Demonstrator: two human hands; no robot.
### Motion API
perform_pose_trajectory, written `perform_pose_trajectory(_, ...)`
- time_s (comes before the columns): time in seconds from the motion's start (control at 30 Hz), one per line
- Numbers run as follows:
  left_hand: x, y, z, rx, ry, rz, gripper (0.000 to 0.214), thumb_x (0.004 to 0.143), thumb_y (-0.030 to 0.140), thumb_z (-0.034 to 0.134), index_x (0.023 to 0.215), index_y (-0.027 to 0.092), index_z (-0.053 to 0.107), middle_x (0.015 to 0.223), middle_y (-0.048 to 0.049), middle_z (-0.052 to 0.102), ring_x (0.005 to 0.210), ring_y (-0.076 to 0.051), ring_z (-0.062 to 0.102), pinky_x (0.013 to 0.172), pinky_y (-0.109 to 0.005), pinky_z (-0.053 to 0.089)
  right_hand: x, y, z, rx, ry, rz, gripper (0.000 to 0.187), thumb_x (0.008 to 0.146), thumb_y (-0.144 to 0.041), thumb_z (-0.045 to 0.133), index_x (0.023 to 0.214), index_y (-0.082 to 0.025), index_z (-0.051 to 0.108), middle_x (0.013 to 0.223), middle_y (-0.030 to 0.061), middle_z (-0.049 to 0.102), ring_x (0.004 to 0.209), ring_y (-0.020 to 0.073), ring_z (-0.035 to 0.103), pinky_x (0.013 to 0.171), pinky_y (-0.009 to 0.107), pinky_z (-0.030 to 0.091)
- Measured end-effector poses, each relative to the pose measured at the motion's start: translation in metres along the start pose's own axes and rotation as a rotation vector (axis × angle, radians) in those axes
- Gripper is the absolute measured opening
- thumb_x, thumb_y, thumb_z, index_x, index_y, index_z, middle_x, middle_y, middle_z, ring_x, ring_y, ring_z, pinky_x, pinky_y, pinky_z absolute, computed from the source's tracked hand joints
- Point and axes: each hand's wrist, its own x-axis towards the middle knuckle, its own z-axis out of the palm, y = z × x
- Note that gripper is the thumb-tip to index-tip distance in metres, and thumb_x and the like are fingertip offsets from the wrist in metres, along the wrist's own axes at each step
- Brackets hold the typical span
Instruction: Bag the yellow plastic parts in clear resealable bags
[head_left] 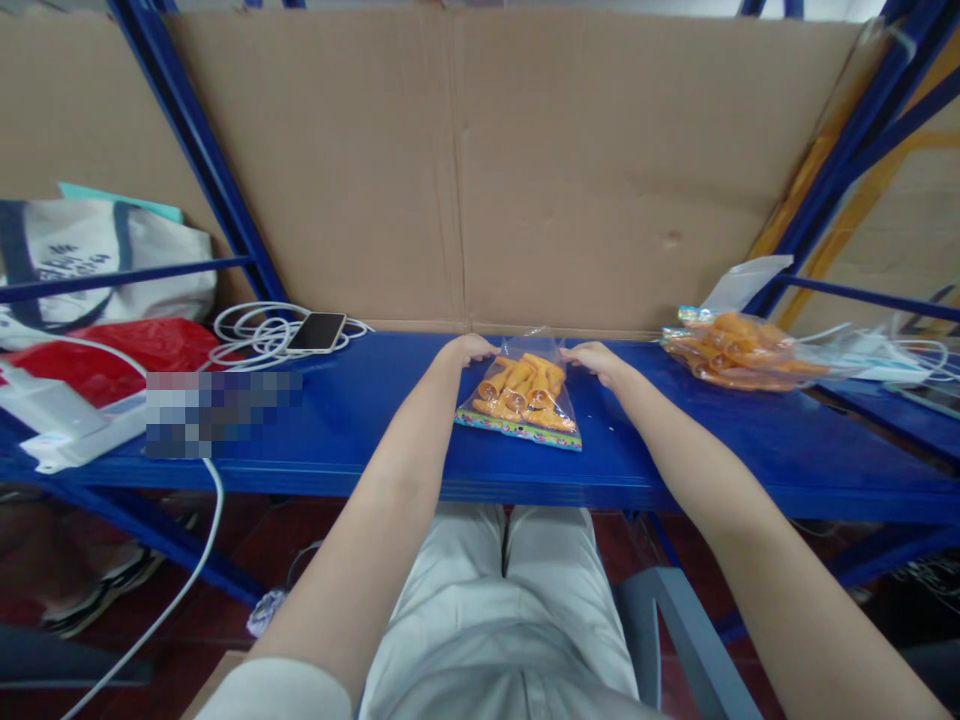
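Observation:
A clear plastic bag [519, 390] lies flat on the blue shelf table [367, 400] in front of me. Inside are several orange, hollow, horn-like pieces whose kind I cannot make out. A colourful printed strip runs along the bag's near edge. My left hand [472, 349] pinches the far left corner of the bag, fingertips closed on the film. At the far right corner, my right hand [594, 358] is likewise closed on the clear plastic. Both forearms reach forward on either side of the bag.
More bagged orange pieces [739, 345] lie at the right. On the left are a phone [318, 333], a coiled white cable [247, 335], a red plastic bag [142, 345], a white power strip [82, 430] and a tote bag [150, 262]. Cardboard [585, 170] stands behind the table.

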Motion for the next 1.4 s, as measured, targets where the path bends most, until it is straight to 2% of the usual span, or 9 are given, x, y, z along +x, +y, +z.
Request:
perform_pose_trajectory(0.1,0.004,0.003,0.005,-0.076,0.048,-0.097,0.012,0.074,0.028,0.069,0.067,0.019,0.064,0.103,-0.0106,0.076,0.106,-0.026,0.065,0.074,-0.031,0.049,0.001,0.0,0.001,-0.013,-0.003,-0.02,0.014,0.077,-0.024,0.069,0.066,-0.017,0.064,0.089,0.0084,0.076,0.085,0.0183,0.066,0.073,0.029,0.046)
perform_pose_trajectory(0.2,0.005,0.004,0.01,-0.13,0.112,-0.099,0.018,0.072,0.023,0.069,0.059,0.018,0.058,0.093,-0.0125,0.077,0.1,-0.027,0.067,0.069,-0.031,0.048,0.002,0.001,0.003,-0.018,-0.012,-0.014,0.012,0.08,-0.018,0.062,0.068,-0.016,0.061,0.092,0.0096,0.076,0.083,0.0167,0.067,0.069,0.026,0.044)
perform_pose_trajectory(0.47,-0.002,0.004,0.01,-0.208,0.066,-0.097,0.025,0.077,0.04,0.072,0.081,0.017,0.065,0.1,-0.0113,0.076,0.1,-0.022,0.069,0.074,-0.028,0.047,-0.003,-0.002,0.01,0.321,-0.08,0.064,0.021,0.083,-0.005,0.05,0.066,-0.017,0.051,0.068,0.0067,0.068,0.056,0.0102,0.061,0.063,0.023,0.049)
perform_pose_trajectory(0.6,-0.004,0.005,0.009,-0.229,0.061,-0.101,0.021,0.077,0.031,0.075,0.07,0.016,0.061,0.086,-0.0097,0.076,0.091,-0.021,0.069,0.068,-0.026,0.046,-0.006,-0.003,0.013,0.424,-0.112,0.082,0.022,0.082,-0.004,0.048,0.067,-0.019,0.049,0.062,0.0056,0.065,0.055,0.0115,0.06,0.061,0.023,0.052)
perform_pose_trajectory(0.77,-0.01,0.004,0.003,-0.326,0.056,-0.12,0.015,0.079,0.011,0.065,0.067,0.017,0.059,0.063,-0.0019,0.068,0.081,-0.017,0.07,0.071,-0.026,0.048,-0.004,-0.002,0.014,0.541,-0.117,0.115,0.021,0.077,-0.001,0.048,0.066,-0.018,0.047,0.06,0.0053,0.065,0.055,0.0121,0.061,0.061,0.025,0.054)
perform_pose_trajectory(1.0,-0.018,-0.011,-0.008,-0.496,-0.01,-0.122,0.015,0.077,0.007,0.068,0.07,0.016,0.059,0.069,-0.0012,0.071,0.085,-0.018,0.073,0.084,-0.029,0.051,0.004,0.004,0.015,0.625,-0.116,0.126,0.022,0.079,0.001,0.049,0.07,-0.018,0.047,0.058,0.003,0.064,0.051,0.0113,0.061,0.057,0.022,0.054)
perform_pose_trajectory(1.2,-0.018,-0.028,-0.004,-0.581,0.01,-0.009,0.013,0.075,0.008,0.072,0.085,0.016,0.071,0.072,-0.0022,0.073,0.082,-0.017,0.072,0.081,-0.027,0.05,0.002,0.006,0.015,0.624,-0.181,0.071,0.017,0.079,-0.001,0.066,0.079,-0.016,0.057,0.065,0.0035,0.07,0.055,0.0104,0.064,0.063,0.022,0.055)
perform_pose_trajectory(1.3,-0.019,-0.033,-0.004,-0.62,0.008,0.019,0.022,0.075,0.005,0.069,0.093,0.017,0.075,0.073,-0.0027,0.074,0.077,-0.016,0.071,0.079,-0.027,0.051,0.001,0.005,0.016,0.575,-0.174,0.045,0.02,0.076,0.004,0.065,0.081,-0.015,0.062,0.062,0.0009,0.07,0.055,0.0087,0.063,0.065,0.021,0.054)
perform_pose_trajectory(1.4,-0.02,-0.036,-0.005,-0.634,0.01,0.033,0.021,0.072,0.004,0.07,0.087,0.017,0.077,0.076,-0.0037,0.076,0.077,-0.015,0.071,0.078,-0.026,0.051,0.002,0.005,0.017,0.54,-0.155,0.019,0.019,0.074,0.004,0.062,0.073,-0.015,0.063,0.06,0.0002,0.068,0.055,0.0079,0.062,0.065,0.021,0.053)
